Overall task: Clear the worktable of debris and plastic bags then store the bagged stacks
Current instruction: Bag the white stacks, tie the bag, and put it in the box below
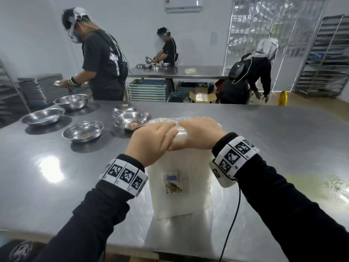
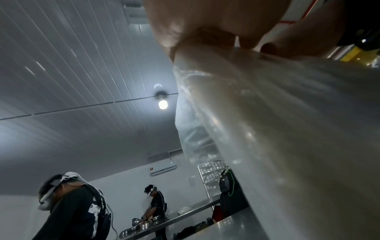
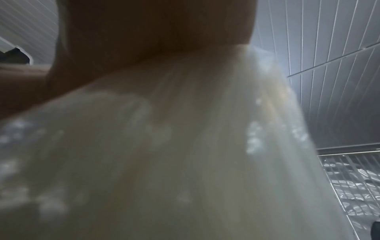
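A tall bagged stack (image 1: 179, 186) of whitish plastic bags stands upright on the steel worktable (image 1: 273, 133), with a small label on its near face. Both hands meet at its top. My left hand (image 1: 154, 140) and my right hand (image 1: 198, 133) each grip the gathered clear plastic at the bag's mouth. In the left wrist view the bagged stack (image 2: 277, 129) drops away below my curled fingers (image 2: 205, 39). The right wrist view is filled by the blurred bagged stack (image 3: 174, 154) under my dark palm.
Several steel bowls (image 1: 83, 130) sit on the table's left half, some with brown scraps. A yellowish smear (image 1: 311, 183) marks the right side. Three other people work beyond the far edge, near a second table (image 1: 198, 71), stacked crates and a tray rack (image 1: 324, 55).
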Tool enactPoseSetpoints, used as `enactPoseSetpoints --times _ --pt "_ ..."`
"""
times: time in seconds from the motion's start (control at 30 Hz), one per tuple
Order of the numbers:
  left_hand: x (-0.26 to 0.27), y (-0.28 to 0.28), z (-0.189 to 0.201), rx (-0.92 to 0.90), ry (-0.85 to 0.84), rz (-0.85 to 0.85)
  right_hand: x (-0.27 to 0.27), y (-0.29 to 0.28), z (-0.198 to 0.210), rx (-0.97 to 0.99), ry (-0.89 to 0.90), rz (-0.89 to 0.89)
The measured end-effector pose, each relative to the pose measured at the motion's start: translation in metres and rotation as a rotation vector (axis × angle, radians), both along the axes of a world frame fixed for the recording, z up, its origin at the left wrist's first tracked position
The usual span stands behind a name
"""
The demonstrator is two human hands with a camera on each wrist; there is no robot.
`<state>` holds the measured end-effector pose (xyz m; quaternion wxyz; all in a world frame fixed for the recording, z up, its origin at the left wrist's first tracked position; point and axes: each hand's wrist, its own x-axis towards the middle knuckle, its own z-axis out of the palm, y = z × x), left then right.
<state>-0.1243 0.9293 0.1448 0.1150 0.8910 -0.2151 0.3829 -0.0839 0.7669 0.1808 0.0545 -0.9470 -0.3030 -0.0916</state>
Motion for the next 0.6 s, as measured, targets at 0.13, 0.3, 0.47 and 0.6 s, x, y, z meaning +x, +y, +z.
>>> enactPoseSetpoints --times 0.13,0.3,0.47,0.6 --pt "0.003 0.006 0.01 0.088 0.219 0.163 -0.001 -0.021 0.004 0.064 0.127 0.06" --pt "-0.005 0.017 -0.001 -0.469 0.421 -0.02 0.001 -0.059 -0.005 0.51 0.385 0.185" --pt "-0.014 0.004 -0.021 -0.771 0.378 -0.07 -0.009 -0.066 -0.053 0.969 0.382 0.189" --pt "-0.024 -0.009 -0.037 -0.853 0.35 -0.1 -0.021 -0.057 -0.075 1.028 0.379 0.244"
